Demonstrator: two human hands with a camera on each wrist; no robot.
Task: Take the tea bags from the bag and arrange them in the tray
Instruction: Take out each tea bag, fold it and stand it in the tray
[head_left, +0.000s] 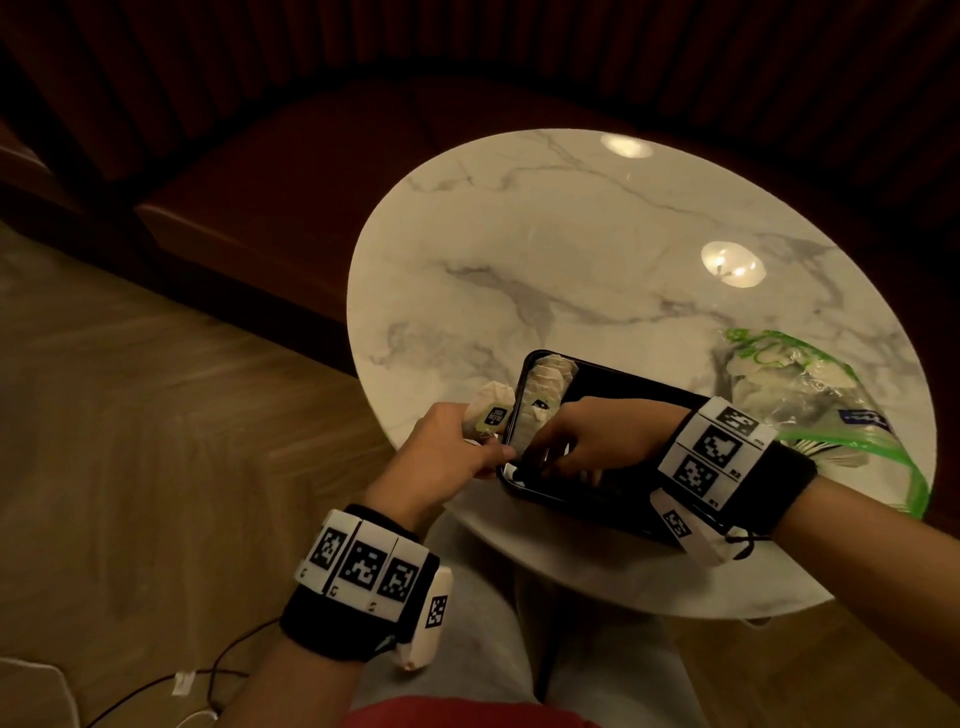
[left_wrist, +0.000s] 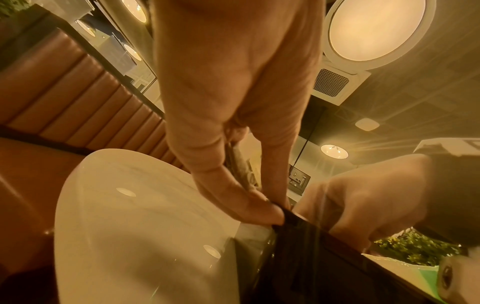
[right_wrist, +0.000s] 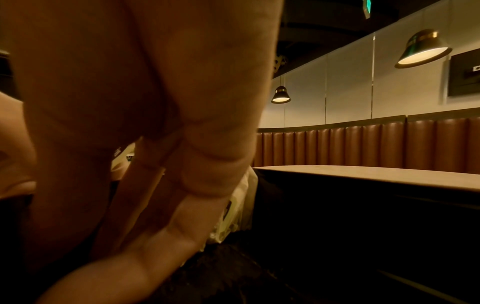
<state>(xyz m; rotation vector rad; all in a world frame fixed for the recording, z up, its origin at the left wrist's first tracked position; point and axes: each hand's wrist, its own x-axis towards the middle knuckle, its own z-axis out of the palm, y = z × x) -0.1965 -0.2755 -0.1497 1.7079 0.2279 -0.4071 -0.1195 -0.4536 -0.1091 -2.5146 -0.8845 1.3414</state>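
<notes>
The left hand (head_left: 441, 447) grips a small stack of tea bags (head_left: 491, 413) just outside the black tray's (head_left: 613, 501) left rim. The right hand (head_left: 597, 441) reaches down into the tray beside a row of tea bags (head_left: 545, 389) along its left wall; whether its fingers grasp anything I cannot tell. Farther right, the clear plastic bag (head_left: 810, 395) lies on the marble table (head_left: 571, 234).

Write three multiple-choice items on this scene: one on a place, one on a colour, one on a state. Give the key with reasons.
1. Where does the plastic bag lie?
A. right of the tray
B. inside the tray
C. on the floor

2. What colour is the tray?
A. white
B. black
C. red

3. What is the left hand doing?
A. lying flat on the table
B. hanging idle
C. holding tea bags

Key: 1 A, the bag lies on the marble table beside the tray's right end. 2 B, its rim and floor are black. 3 C, the held tea bags sit in its grip by the tray's left rim.
</notes>
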